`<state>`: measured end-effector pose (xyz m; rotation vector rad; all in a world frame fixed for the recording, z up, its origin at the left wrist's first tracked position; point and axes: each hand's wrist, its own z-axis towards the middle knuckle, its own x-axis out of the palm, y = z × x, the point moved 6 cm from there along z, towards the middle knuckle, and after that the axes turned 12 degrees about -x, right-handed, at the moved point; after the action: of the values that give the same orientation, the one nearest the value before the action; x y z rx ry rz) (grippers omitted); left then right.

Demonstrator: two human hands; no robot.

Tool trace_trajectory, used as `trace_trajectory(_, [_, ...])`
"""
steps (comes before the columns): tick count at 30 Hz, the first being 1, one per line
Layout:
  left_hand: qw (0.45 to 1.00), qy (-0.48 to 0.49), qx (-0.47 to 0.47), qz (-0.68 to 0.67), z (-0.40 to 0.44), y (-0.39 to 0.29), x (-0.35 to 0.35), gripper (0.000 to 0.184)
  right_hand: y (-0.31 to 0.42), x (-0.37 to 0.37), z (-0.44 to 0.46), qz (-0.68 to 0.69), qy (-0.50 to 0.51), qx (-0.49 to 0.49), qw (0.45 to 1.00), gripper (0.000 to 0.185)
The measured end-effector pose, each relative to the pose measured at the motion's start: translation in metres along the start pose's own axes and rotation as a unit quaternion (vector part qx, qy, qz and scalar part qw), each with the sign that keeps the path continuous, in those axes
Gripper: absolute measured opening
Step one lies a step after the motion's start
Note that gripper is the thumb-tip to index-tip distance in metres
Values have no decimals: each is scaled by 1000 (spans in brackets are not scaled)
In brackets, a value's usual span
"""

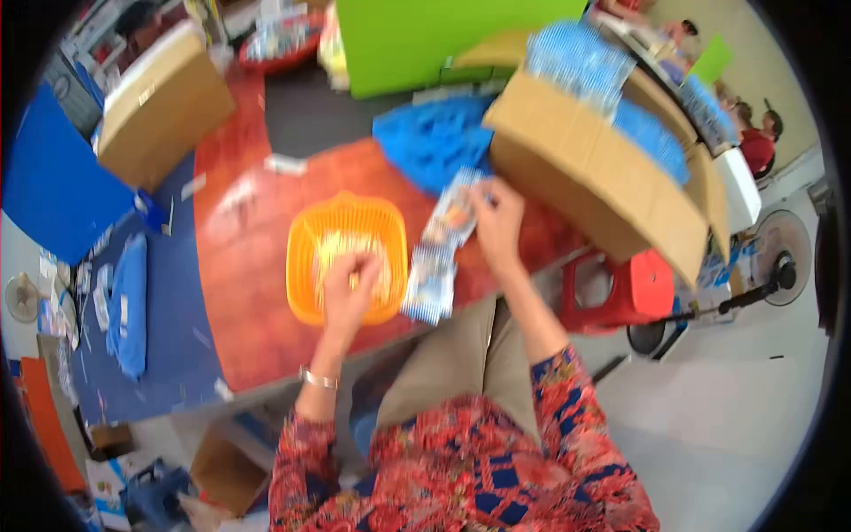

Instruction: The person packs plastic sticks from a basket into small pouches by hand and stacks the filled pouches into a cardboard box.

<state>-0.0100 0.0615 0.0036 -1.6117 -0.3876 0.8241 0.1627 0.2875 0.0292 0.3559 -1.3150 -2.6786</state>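
My left hand (348, 293) is over the orange plastic basket (300, 266), its fingers curled together among the pale, thin pieces (341, 244) inside. Whatever those fingers hold is too blurred to make out. At the right, my right hand (499, 217) pinches the upper end of a clear plastic packet (455, 211) with blue print. Below it, a similar packet (431, 284) lies beside the basket, overlapping or joined to the first; I cannot tell which.
A crumpled blue bag (434, 142) lies beyond the packets. To the right, a cardboard box (594, 177) holds blue-printed plastic packs (576, 62). A green panel (452, 44) stands at the back. A red stool (620, 288) is at the right, with people farther off.
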Motion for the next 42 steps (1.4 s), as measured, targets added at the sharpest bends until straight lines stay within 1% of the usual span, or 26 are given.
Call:
trace_trajectory(1, [999,11,22,-34,0,-4,4,14,-11,2,-2,4,-3,17,1000,13])
trace_trajectory(2, [999,8,40,-10,-3,-13,6,13,-10,4,-3,-26,22,25,999,12])
trace_trajectory(3, [999,5,52,15,-6,-21,9,11,-18,8,-7,-18,14,10,1000,12])
trace_trajectory(4, [998,10,69,13,-8,-27,13,10,-19,13,-11,34,14,41,998,11])
trace_trajectory(5, [997,16,79,15,-10,-30,16,9,-24,17,-13,-26,49,-15,998,12])
trace_trajectory(6, [996,22,85,18,-13,-32,16,8,-29,20,-18,-69,54,-61,994,11])
trace_trajectory(7, [994,20,102,31,-17,-38,19,8,-34,21,-23,-94,64,-50,992,14])
trace_trajectory(9, [989,21,129,61,-28,-50,24,8,-35,19,-31,-198,59,-102,973,21])
trace_trajectory(11, [988,41,144,45,-40,-61,37,9,-5,9,-34,-292,37,-131,947,30])
trace_trajectory(12, [986,52,150,49,-46,-64,43,9,1,6,-36,-298,64,-154,940,34])
trace_trajectory(13, [984,62,155,55,-51,-68,46,9,20,4,-42,-302,87,-188,931,33])
trace_trajectory(14, [988,78,127,49,-55,-68,50,9,24,8,-53,-269,163,-202,927,34])
trace_trajectory(15, [987,82,130,49,-56,-66,56,9,30,9,-70,-256,207,-227,917,35])
trace_trajectory(16, [987,82,132,48,-57,-62,58,9,48,8,-81,-270,246,-200,909,33])
trace_trajectory(19, [984,64,159,47,-59,-66,63,9,57,7,-122,-255,269,-241,897,36])
trace_trajectory(22, [987,78,136,30,-55,-56,64,8,46,5,-136,-234,252,-205,917,36])
trace_trajectory(24, [990,96,102,8,-52,-49,63,7,39,7,-140,-241,246,-204,917,32])
trace_trajectory(26, [991,76,107,13,-48,-47,56,8,33,7,-140,-226,220,-180,932,25])
trace_trajectory(27, [992,65,108,14,-46,-44,54,8,36,5,-136,-222,222,-156,937,28])
trace_trajectory(29, [996,57,65,-13,-41,-31,48,10,40,-1,-130,-210,233,-107,943,36])
trace_trajectory(31, [998,42,32,-33,-35,-32,42,12,47,-5,-122,-207,216,-116,947,39])
trace_trajectory(32, [996,71,20,-45,-31,-23,42,18,54,-8,-118,-201,203,-121,951,40])
trace_trajectory(35, [982,123,-83,-115,-25,-21,45,26,79,-12,-97,-189,170,-151,955,41])
trace_trajectory(38, [966,167,-123,-154,-23,-30,48,34,98,-7,-86,-174,173,-212,946,41])
trace_trajectory(41, [949,207,-124,-204,-21,-41,47,37,112,5,-78,-178,170,-287,926,40])
trace_trajectory(42, [949,196,-110,-223,-23,-46,43,38,113,11,-78,-184,169,-308,918,38])
